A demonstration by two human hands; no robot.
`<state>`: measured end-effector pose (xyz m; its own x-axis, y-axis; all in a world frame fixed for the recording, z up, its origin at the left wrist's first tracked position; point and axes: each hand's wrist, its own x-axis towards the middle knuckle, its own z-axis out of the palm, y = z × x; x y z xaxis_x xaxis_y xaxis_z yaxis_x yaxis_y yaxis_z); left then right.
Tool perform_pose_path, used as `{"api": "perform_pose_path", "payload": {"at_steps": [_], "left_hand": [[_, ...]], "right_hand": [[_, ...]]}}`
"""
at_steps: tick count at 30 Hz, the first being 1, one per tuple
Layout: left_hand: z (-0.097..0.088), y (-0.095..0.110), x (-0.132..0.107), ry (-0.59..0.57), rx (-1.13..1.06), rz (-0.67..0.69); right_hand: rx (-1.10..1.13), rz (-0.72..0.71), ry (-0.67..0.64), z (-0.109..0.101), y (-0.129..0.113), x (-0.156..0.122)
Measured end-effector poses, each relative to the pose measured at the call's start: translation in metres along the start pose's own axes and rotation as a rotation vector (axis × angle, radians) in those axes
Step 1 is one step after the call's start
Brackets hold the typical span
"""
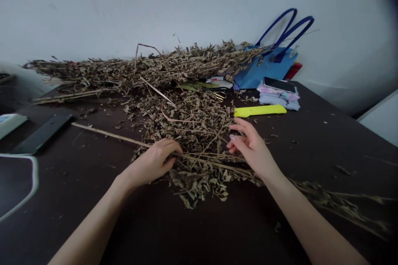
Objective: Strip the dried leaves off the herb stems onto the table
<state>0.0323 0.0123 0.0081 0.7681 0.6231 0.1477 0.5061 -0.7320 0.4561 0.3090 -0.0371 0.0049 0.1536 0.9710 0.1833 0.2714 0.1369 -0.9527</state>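
My left hand is closed around a long dried plant stem, whose bare end sticks out to the left. The stem's leafy branches run right, beneath my right wrist, toward the table's right side. My right hand hovers by the branches with its fingers apart and partly curled, and I see nothing held in it. Between and beyond my hands lies a heap of crumpled dry leaves. More curled leaves hang from the stem at the near side.
A large bundle of dried stalks lies along the wall. Scissors, a yellow-green plastic strip, a phone on folded cloth and a blue bag are at the right back. A dark flat object and a white cable lie left.
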Motion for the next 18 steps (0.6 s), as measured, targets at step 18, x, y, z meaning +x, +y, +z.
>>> {"api": "perform_pose_path", "payload": {"at_steps": [18], "left_hand": [[-0.001, -0.002, 0.005, 0.261, 0.154, -0.028]], "right_hand": [[-0.725, -0.546, -0.123, 0.001, -0.008, -0.01]]}}
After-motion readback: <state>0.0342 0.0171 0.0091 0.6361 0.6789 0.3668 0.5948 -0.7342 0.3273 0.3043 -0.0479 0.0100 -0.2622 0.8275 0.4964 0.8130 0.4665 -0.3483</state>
